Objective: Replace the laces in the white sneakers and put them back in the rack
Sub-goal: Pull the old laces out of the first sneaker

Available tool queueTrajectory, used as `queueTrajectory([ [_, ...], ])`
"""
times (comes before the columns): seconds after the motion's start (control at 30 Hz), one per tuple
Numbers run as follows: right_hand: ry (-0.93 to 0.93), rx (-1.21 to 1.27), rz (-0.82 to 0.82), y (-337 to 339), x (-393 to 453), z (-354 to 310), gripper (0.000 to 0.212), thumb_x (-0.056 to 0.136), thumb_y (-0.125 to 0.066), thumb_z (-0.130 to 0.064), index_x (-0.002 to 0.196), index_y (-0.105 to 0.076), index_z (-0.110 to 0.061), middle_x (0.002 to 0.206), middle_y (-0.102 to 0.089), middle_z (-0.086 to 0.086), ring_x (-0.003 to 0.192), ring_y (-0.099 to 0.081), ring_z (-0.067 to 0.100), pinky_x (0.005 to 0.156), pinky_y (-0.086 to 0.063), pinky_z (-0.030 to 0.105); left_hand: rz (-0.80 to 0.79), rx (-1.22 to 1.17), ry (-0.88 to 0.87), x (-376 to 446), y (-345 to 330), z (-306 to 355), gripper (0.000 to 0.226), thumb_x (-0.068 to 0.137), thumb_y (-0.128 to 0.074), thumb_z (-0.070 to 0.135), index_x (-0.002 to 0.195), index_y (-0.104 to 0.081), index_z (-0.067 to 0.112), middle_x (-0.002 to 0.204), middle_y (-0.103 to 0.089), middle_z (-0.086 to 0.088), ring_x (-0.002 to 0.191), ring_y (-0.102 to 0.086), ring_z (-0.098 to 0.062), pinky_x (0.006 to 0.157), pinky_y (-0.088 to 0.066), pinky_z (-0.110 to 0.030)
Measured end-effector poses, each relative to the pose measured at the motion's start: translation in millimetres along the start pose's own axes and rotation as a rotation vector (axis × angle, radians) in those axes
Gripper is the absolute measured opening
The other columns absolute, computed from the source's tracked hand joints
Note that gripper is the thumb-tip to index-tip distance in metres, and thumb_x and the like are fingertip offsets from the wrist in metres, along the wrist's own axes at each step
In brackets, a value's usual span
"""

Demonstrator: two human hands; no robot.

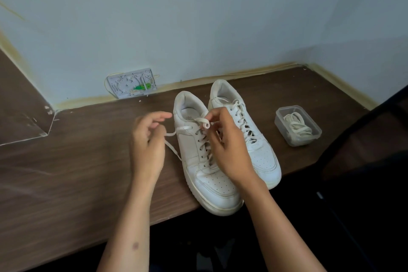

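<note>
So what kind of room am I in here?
Probably a home corner, not a workshop: a wood-look desk against a painted wall, an open wall socket, and a tub of laces.

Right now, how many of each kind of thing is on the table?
White sneakers: 2, the left sneaker and the right sneaker
Clear plastic boxes: 1, the box holding a bundle of spare laces
Lace bundles: 1
Total: 4
</note>
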State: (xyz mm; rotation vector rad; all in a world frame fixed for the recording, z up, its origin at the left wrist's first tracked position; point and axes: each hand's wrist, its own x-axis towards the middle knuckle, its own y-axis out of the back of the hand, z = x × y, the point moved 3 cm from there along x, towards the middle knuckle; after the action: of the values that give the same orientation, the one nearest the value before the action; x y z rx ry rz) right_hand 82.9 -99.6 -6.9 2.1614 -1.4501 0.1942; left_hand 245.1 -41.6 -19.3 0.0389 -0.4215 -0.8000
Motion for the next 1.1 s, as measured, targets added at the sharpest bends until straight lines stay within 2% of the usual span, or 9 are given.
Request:
queueTrajectory([
  [0.1,-0.044,0.37,0.053,6,2,-9,0.017,0.099,-0.049,-0.001,0.109,-0.043,-0.014,0.087,-0.057,0.004,0.074,-0.057,0.017,0.069,-0.049,0.029,-0.154,0.12,-0.144,-4,-15,2,0.03,0.086,-0.054,0.014,0.102,-0.068,0.035,0.11,-0.056,0.003,0.1,-0.057,-0.009,0.086,-0.044,-0.016],
  [0.2,-0.114,0.609,0.3,22,6,-6,0.022,0.096,-0.051,0.005,0.111,-0.044,-0.011,0.079,-0.054,0.0,0.07,-0.054,0.011,0.073,-0.046,0.026,-0.227,0.272,-0.243,-9,-25,-1,0.025,0.089,-0.052,0.033,0.109,-0.068,0.036,0.114,-0.049,0.013,0.11,-0.053,-0.017,0.097,-0.043,-0.028],
  [0.33,-0.292,0.844,0.458,49,10,7,0.02,0.096,-0.053,-0.001,0.113,-0.05,-0.012,0.075,-0.062,0.0,0.075,-0.057,0.016,0.075,-0.044,0.027,-0.217,0.407,-0.298,-11,-27,-2,0.029,0.091,-0.049,0.046,0.111,-0.068,0.037,0.117,-0.045,0.017,0.108,-0.054,-0.02,0.097,-0.019,-0.003],
  [0.43,-0.296,0.44,0.352,64,7,11,0.031,0.096,-0.056,-0.005,0.124,-0.052,-0.017,0.097,-0.066,-0.001,0.084,-0.063,0.01,0.079,-0.05,0.025,-0.214,0.424,-0.3,-11,-27,0,0.031,0.091,-0.05,0.053,0.111,-0.068,0.037,0.118,-0.046,0.016,0.108,-0.054,-0.019,0.095,-0.018,-0.002],
  [0.53,-0.307,-0.19,0.179,72,0,13,0.056,0.095,-0.058,-0.01,0.143,-0.037,-0.029,0.129,-0.045,0.0,0.083,-0.061,0.0,0.074,-0.055,0.022,-0.209,0.441,-0.293,-11,-29,0,0.031,0.09,-0.051,0.054,0.11,-0.067,0.036,0.117,-0.047,0.016,0.108,-0.052,-0.018,0.093,-0.023,-0.008],
  [0.6,-0.364,-0.366,0.063,76,-7,20,0.067,0.09,-0.066,-0.022,0.146,-0.031,-0.032,0.139,-0.038,0.003,0.107,-0.056,0.011,0.092,-0.052,0.034,-0.208,0.483,-0.285,-11,-30,2,0.029,0.091,-0.053,0.052,0.111,-0.066,0.035,0.118,-0.047,0.015,0.108,-0.049,-0.019,0.09,-0.028,-0.019],
  [0.67,-0.483,-0.481,-0.109,76,-15,29,0.078,0.082,-0.073,-0.042,0.146,-0.03,-0.034,0.143,-0.037,0.001,0.127,-0.044,0.024,0.106,-0.04,0.046,-0.216,0.55,-0.281,-14,-33,4,0.027,0.094,-0.052,0.046,0.113,-0.065,0.034,0.121,-0.049,0.011,0.109,-0.047,-0.021,0.088,-0.035,-0.031],
  [0.73,-0.531,-0.526,-0.183,72,-22,33,0.087,0.077,-0.075,-0.051,0.147,-0.027,-0.033,0.145,-0.036,-0.001,0.132,-0.039,0.025,0.109,-0.036,0.047,-0.214,0.619,-0.293,-15,-34,5,0.026,0.096,-0.05,0.042,0.115,-0.065,0.032,0.124,-0.051,0.007,0.11,-0.045,-0.023,0.088,-0.041,-0.038],
  [1.1,-0.472,-0.656,0.072,57,-13,33,0.069,0.09,-0.063,-0.047,0.148,-0.032,-0.027,0.145,-0.043,0.001,0.13,-0.046,0.024,0.095,-0.044,0.042,-0.117,0.648,-0.428,-17,-34,14,0.012,0.093,-0.06,0.026,0.101,-0.069,0.022,0.108,-0.063,0.007,0.095,-0.056,-0.023,0.057,-0.039,-0.028],
])
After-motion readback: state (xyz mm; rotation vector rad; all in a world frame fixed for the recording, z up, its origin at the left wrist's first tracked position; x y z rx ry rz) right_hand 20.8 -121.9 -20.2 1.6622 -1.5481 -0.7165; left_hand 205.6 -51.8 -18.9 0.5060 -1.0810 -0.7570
